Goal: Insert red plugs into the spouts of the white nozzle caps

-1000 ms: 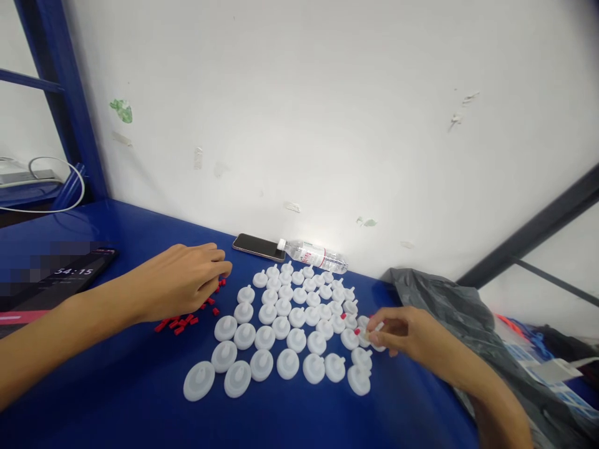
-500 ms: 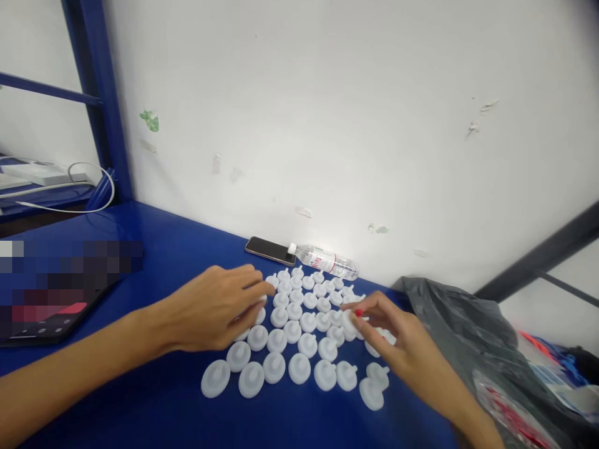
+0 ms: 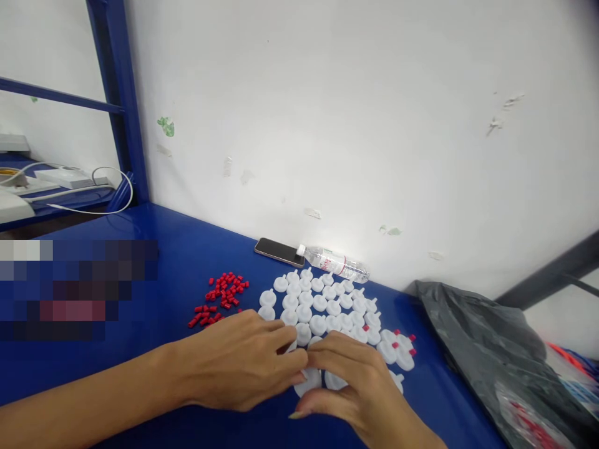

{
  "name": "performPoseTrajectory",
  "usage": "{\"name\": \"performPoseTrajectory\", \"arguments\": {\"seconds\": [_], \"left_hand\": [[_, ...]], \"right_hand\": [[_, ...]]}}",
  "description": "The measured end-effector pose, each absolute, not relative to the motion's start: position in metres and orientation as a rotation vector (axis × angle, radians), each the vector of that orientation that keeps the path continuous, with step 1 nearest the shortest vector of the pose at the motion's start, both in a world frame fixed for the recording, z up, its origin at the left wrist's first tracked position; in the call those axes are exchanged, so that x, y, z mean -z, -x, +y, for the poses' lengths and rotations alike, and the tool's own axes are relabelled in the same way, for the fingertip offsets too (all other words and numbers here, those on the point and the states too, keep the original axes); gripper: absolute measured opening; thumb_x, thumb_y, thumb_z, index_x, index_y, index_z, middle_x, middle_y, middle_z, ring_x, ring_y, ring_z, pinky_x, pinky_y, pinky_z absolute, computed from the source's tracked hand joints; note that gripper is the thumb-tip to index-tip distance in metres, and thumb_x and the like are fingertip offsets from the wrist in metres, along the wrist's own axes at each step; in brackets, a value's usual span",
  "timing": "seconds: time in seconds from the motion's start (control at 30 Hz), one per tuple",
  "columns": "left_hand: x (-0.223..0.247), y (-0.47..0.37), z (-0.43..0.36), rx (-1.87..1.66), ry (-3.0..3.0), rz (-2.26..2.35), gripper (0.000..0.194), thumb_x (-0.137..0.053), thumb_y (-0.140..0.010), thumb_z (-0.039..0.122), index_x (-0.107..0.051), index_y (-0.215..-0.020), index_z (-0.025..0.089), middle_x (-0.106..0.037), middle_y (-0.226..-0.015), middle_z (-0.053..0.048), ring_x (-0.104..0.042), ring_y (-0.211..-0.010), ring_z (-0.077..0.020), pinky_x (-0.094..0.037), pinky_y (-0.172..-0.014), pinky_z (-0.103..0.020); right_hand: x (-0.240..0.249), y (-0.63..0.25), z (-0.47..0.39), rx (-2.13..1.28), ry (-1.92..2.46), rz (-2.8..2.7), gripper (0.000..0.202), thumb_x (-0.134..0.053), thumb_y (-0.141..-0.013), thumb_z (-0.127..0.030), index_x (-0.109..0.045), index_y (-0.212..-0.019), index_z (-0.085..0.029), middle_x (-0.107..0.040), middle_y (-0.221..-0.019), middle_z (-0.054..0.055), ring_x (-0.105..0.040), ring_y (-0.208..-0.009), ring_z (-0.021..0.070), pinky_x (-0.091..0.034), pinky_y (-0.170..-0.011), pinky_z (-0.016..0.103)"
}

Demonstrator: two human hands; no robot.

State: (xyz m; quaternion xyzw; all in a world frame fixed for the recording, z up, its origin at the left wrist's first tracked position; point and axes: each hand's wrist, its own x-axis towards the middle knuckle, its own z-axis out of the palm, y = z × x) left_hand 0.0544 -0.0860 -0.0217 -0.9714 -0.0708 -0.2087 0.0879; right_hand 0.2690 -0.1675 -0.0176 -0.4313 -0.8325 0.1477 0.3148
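Many white round discs with short nozzles (image 3: 320, 303) lie grouped on the blue table. Small red caps (image 3: 227, 290) are scattered to their left, and several discs at the right carry red caps on their nozzles. My left hand (image 3: 238, 358) is over the near left part of the discs, its thumb and fingers pinched together; what is between them is hidden. My right hand (image 3: 350, 380) meets it from the right, fingertips touching or nearly so, thumb apart from the fingers, above a white disc (image 3: 307, 381) near the front.
A black phone (image 3: 279, 251) and a clear bottle (image 3: 336, 262) lie by the wall. A dark plastic bag (image 3: 449, 318) is at the right, with a packet of red pieces (image 3: 531, 424) on it. White cables and boxes (image 3: 70, 179) sit on the left shelf.
My right hand has moved left and nearer, away from the right-side discs. My left hand has shifted right and nearer, uncovering the red caps. The view has shifted slightly.
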Motion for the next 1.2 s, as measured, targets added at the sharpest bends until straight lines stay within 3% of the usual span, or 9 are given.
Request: {"name": "performPoseTrajectory", "arguments": {"seconds": [0.1,0.2,0.4,0.5,0.57,0.67,0.83,1.0,1.2], "left_hand": [[0.017,-0.054,-0.092,0.619,3.054,-0.239,0.006,-0.053,-0.094,0.022,-0.051,-0.089,0.021,-0.063,-0.080,0.001,-0.057,-0.065,-0.0164,-0.030,-0.051,-0.034],[0.013,-0.056,-0.096,0.695,3.216,-0.348,0.015,-0.044,-0.096,0.017,-0.048,-0.082,0.021,-0.060,-0.075,0.003,-0.056,-0.063,-0.0139,-0.033,-0.056,-0.033],[0.013,-0.066,-0.094,0.794,3.487,-0.692,0.037,-0.029,-0.103,0.028,-0.038,-0.068,0.021,-0.046,-0.059,0.006,-0.042,-0.053,-0.0103,-0.031,-0.056,-0.029],[0.008,-0.056,-0.076,1.092,3.538,-1.079,0.040,-0.026,-0.102,0.032,-0.024,-0.063,0.022,-0.029,-0.055,0.006,-0.031,-0.050,-0.0097,-0.027,-0.049,-0.027],[0.001,-0.041,-0.055,1.435,3.259,-1.201,0.042,-0.024,-0.102,0.037,-0.021,-0.063,0.023,-0.027,-0.056,0.006,-0.028,-0.051,-0.0101,-0.028,-0.052,-0.027],[-0.010,-0.017,-0.021,1.216,2.797,-1.268,0.041,-0.034,-0.098,0.036,-0.026,-0.061,0.022,-0.029,-0.053,0.005,-0.028,-0.050,-0.0116,-0.023,-0.055,-0.031],[-0.002,-0.001,0.010,0.642,2.670,-1.372,0.027,-0.043,-0.093,0.039,-0.054,-0.075,0.023,-0.062,-0.077,-0.004,-0.056,-0.076,-0.0224,-0.032,-0.061,-0.032],[0.017,-0.003,0.020,0.515,2.724,-1.403,0.027,-0.045,-0.091,0.043,-0.064,-0.086,0.024,-0.066,-0.095,-0.009,-0.061,-0.090,-0.0286,-0.038,-0.063,-0.035],[0.025,-0.002,0.024,0.560,2.752,-1.473,0.027,-0.047,-0.089,0.044,-0.067,-0.091,0.026,-0.067,-0.098,-0.009,-0.062,-0.092,-0.0309,-0.042,-0.065,-0.037]], "right_hand": [[0.012,-0.268,-0.168,-0.302,1.082,-2.217,0.031,-0.077,-0.079,-0.047,-0.073,-0.098,-0.024,-0.072,-0.084,-0.002,-0.065,-0.076,0.0139,-0.049,-0.070,0.024],[0.002,-0.265,-0.169,-0.088,1.004,-2.251,0.028,-0.075,-0.085,-0.042,-0.071,-0.104,-0.021,-0.072,-0.084,0.000,-0.064,-0.072,0.0135,-0.050,-0.066,0.024],[0.000,-0.264,-0.172,0.409,0.984,-2.291,0.019,-0.068,-0.095,-0.028,-0.068,-0.110,-0.016,-0.073,-0.090,0.005,-0.067,-0.074,0.0171,-0.055,-0.072,0.031],[0.004,-0.286,-0.168,0.611,1.103,-2.250,0.013,-0.061,-0.098,-0.021,-0.069,-0.107,-0.016,-0.073,-0.093,0.007,-0.069,-0.078,0.0198,-0.055,-0.070,0.033],[0.003,-0.309,-0.164,0.643,1.203,-2.150,0.012,-0.064,-0.097,-0.025,-0.069,-0.103,-0.017,-0.073,-0.094,0.007,-0.070,-0.079,0.0196,-0.056,-0.073,0.033],[-0.002,-0.340,-0.160,0.537,1.412,-2.012,0.014,-0.067,-0.095,-0.035,-0.069,-0.101,-0.022,-0.073,-0.099,0.005,-0.070,-0.089,0.0206,-0.057,-0.077,0.033],[-0.016,-0.357,-0.166,0.093,1.760,-1.980,0.021,-0.056,-0.099,-0.047,-0.065,-0.106,-0.029,-0.073,-0.099,0.001,-0.070,-0.088,0.0201,-0.055,-0.071,0.031],[-0.025,-0.363,-0.172,-0.219,1.918,-2.075,0.022,-0.053,-0.099,-0.046,-0.065,-0.103,-0.028,-0.069,-0.079,-0.001,-0.062,-0.059,0.0152,-0.051,-0.059,0.029],[-0.018,-0.370,-0.171,-0.246,1.874,-2.169,0.013,-0.064,-0.092,-0.035,-0.073,-0.088,-0.027,-0.072,-0.084,0.000,-0.063,-0.064,0.0152,-0.050,-0.057,0.026]]}}
